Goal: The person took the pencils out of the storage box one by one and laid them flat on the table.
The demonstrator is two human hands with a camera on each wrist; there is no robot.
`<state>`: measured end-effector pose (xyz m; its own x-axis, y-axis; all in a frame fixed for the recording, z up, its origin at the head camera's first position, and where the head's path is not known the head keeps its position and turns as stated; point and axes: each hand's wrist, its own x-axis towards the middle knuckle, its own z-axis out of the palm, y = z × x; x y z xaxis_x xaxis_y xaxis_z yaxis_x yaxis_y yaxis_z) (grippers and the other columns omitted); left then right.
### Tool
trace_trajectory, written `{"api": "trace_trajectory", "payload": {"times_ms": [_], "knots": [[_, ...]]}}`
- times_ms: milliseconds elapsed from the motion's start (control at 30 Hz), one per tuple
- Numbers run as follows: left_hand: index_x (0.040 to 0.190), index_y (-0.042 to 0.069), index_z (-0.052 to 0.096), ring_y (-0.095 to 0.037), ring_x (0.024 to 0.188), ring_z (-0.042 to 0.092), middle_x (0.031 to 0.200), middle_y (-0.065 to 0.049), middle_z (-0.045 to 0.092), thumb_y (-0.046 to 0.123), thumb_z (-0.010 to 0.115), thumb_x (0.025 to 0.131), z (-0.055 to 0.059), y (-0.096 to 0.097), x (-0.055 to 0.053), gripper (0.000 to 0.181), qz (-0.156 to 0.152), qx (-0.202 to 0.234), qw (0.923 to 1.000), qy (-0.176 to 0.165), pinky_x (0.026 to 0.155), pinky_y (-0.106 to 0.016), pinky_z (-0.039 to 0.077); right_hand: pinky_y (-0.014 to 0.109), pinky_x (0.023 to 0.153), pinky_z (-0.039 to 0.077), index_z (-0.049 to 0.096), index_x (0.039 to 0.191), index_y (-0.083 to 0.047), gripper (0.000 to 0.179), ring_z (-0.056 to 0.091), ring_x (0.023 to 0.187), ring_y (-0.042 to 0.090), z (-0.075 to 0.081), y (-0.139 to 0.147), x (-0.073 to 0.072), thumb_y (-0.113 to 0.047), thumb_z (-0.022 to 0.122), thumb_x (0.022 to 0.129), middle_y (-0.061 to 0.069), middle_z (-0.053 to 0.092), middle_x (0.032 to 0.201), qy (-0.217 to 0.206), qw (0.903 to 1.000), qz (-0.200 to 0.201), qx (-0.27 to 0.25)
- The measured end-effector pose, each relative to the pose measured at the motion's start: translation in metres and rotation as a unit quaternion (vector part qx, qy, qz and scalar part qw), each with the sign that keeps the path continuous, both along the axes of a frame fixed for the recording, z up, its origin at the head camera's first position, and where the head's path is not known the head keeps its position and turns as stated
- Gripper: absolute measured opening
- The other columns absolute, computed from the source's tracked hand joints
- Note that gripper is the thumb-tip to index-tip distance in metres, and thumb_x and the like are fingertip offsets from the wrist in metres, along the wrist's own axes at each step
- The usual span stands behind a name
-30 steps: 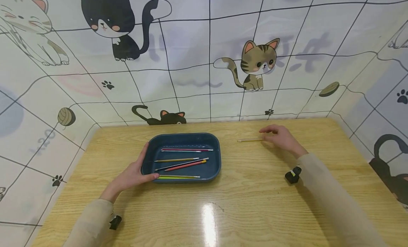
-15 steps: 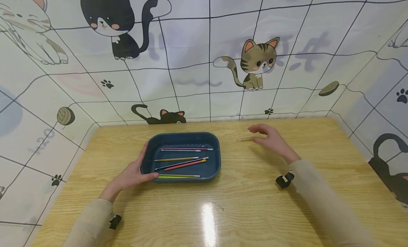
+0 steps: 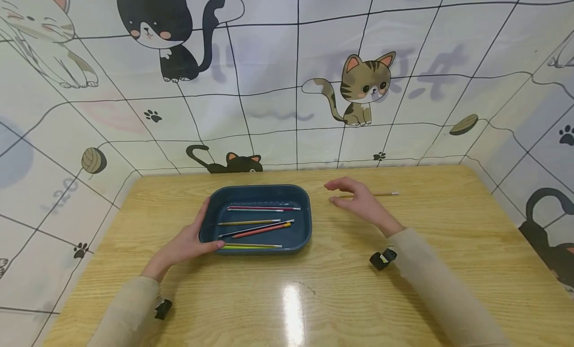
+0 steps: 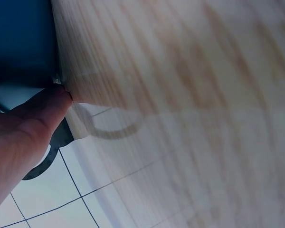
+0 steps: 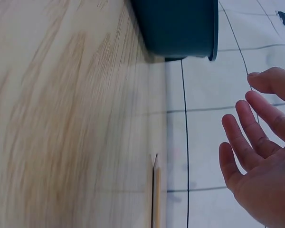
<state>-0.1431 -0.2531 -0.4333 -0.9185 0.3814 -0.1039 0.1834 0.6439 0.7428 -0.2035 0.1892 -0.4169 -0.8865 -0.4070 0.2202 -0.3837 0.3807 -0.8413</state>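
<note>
A dark blue tray [image 3: 306, 217] stands on the table with several pencils in it, among them a yellow pencil [image 3: 248, 222] and a coral pencil [image 3: 264, 230]. My left hand [image 3: 181, 247] grips the tray's left end, thumb over the front rim and fingers along the side. The left wrist view shows fingertips right at the edge of the tray [image 4: 21, 42]. To the right of the tray, my right hand [image 3: 360, 202] is held with fingers spread over a lone pencil [image 3: 385, 193]. That pencil [image 5: 156, 199] lies apart from the right hand [image 5: 261, 137] in the right wrist view.
The wooden table [image 3: 233, 297] reaches back to a wall cloth [image 3: 269, 88] printed with cartoon cats and grid lines. Similar cloth rises at the left and right sides. A black wrist camera [image 3: 382, 259] sits under the right sleeve.
My right hand has moved left along the lone pencil, from its eraser end towards its tip, uncovering the eraser end. The left hand and the tray stay in place.
</note>
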Motion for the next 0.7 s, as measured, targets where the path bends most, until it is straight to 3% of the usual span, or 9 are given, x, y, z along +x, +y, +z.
{"api": "trace_trajectory", "payload": {"times_ms": [200,467,700], "knots": [[0.155,0.018,-0.008,-0.052,0.123,0.041,0.145,-0.037,0.028,0.033,0.077,0.082,-0.001,0.000,0.000,0.114,-0.001,-0.001,1.0000,0.004,0.099,-0.063,0.032,0.044,0.101,0.038,0.064,0.120,-0.005,0.031,0.054,0.114,0.024,0.005,-0.020,0.006,-0.009,0.069,0.090,0.008,0.063,0.119,0.003,0.9998,0.019,-0.001],[0.155,0.017,-0.008,-0.053,0.125,0.039,0.147,-0.036,0.024,0.032,0.077,0.082,0.000,0.000,0.000,0.113,-0.001,0.004,1.0000,0.002,0.100,-0.064,0.030,0.046,0.097,0.042,0.064,0.119,-0.001,0.031,0.056,0.111,0.026,0.012,-0.045,0.010,-0.004,0.069,0.088,0.010,0.063,0.118,0.019,0.9977,0.057,-0.031],[0.155,0.014,-0.008,-0.054,0.128,0.035,0.150,-0.035,0.018,0.033,0.076,0.082,0.001,0.000,0.001,0.113,-0.003,0.001,1.0000,0.006,0.101,-0.064,0.029,0.042,0.096,0.044,0.064,0.119,-0.003,0.031,0.057,0.110,0.023,0.018,-0.062,0.011,-0.004,0.069,0.089,0.007,0.063,0.118,0.007,0.9965,0.076,-0.034]]}}
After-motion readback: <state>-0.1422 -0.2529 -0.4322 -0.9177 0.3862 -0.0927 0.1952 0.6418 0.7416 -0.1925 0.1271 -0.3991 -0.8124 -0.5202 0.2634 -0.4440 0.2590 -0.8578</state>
